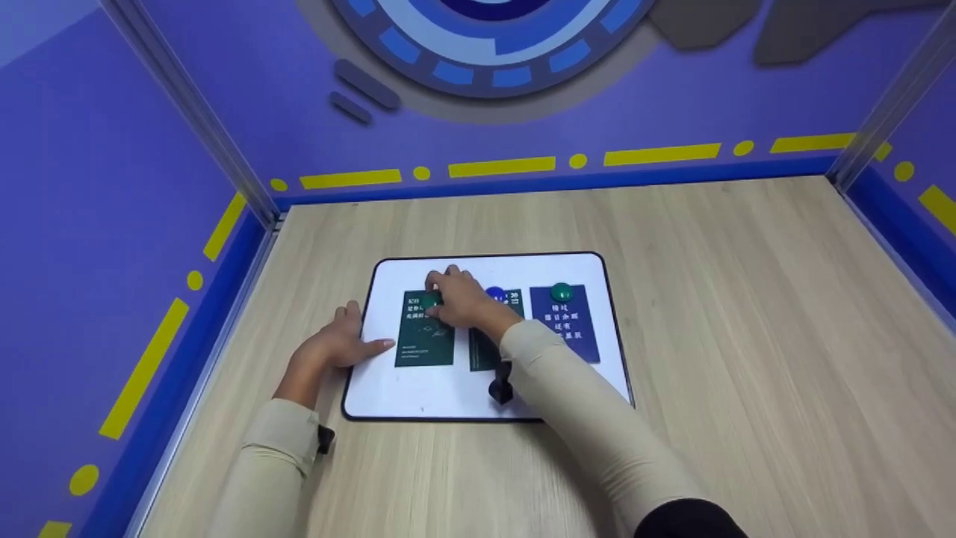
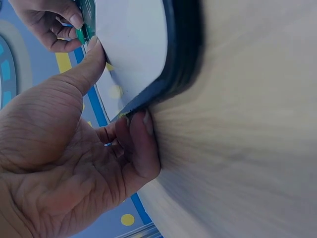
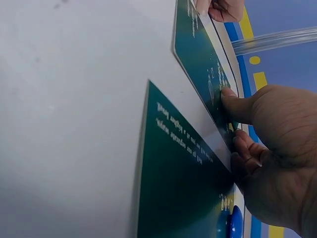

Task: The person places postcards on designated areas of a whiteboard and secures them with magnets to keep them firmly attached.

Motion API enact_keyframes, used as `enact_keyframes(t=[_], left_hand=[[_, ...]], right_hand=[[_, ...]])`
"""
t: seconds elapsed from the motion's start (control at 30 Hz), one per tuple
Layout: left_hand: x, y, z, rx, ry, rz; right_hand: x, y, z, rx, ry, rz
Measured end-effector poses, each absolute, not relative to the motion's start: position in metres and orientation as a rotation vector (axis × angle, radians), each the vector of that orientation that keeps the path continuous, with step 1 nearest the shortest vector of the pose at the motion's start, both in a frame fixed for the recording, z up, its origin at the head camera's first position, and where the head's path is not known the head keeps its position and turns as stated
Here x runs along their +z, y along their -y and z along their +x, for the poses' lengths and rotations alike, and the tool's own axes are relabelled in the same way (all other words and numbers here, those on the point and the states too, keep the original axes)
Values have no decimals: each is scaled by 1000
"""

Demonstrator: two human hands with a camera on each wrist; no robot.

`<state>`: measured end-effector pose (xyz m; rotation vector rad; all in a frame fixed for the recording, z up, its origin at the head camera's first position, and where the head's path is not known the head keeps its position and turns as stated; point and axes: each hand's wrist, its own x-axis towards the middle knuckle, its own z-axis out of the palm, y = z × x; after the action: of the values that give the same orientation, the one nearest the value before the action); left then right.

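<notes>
A white magnetic whiteboard (image 1: 448, 396) with a dark rim lies on the table. My left hand (image 1: 336, 340) holds its left edge, thumb over the white surface and curled fingertips against the rim (image 2: 181, 54). The thumb tip comes close to the left dark green card (image 1: 426, 347), which has white writing. At that card's top, my right hand (image 1: 459, 299) pinches a round green magnet (image 1: 431, 300) between thumb and fingers; the hand partly hides it. Under my right wrist lies a second green card (image 3: 183, 183) with a blue magnet (image 1: 494, 294) at its top.
At the board's right, a dark blue card (image 1: 560, 329) with white characters bears another green magnet (image 1: 562, 292). The pale wood table (image 1: 747, 336) is enclosed by blue-purple panels (image 1: 508, 142) with yellow marks. My right sleeve (image 1: 590, 411) crosses the board's lower right.
</notes>
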<state>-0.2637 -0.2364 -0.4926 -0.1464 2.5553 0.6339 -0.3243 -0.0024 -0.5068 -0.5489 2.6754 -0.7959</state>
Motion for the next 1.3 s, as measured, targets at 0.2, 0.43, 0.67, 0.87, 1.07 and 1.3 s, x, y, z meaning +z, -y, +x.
enact_keyframes(t=[0.2,0.43,0.67,0.87,1.07,1.3], left_hand=[[-492,239,-263,643,-2550,-149],[-494,240,-264,644,-2550,-148],[-495,238,-268,618,-2548,-163],[-494,238,-267,618,-2548,-164],[-496,237,-266,615,-2559,-154],[-497,237,-266,609,-2556,-154]], right_hand=[[-507,5,-325,-807,-2670,-559],[-505,4,-327,-798,-2659,-563],[-505,2,-327,-815,-2648,-541],[-506,2,-328,-840,-2634,-528],[-508,2,-329,-851,-2633,-523],[-508,1,-327,-858,-2641,-532]])
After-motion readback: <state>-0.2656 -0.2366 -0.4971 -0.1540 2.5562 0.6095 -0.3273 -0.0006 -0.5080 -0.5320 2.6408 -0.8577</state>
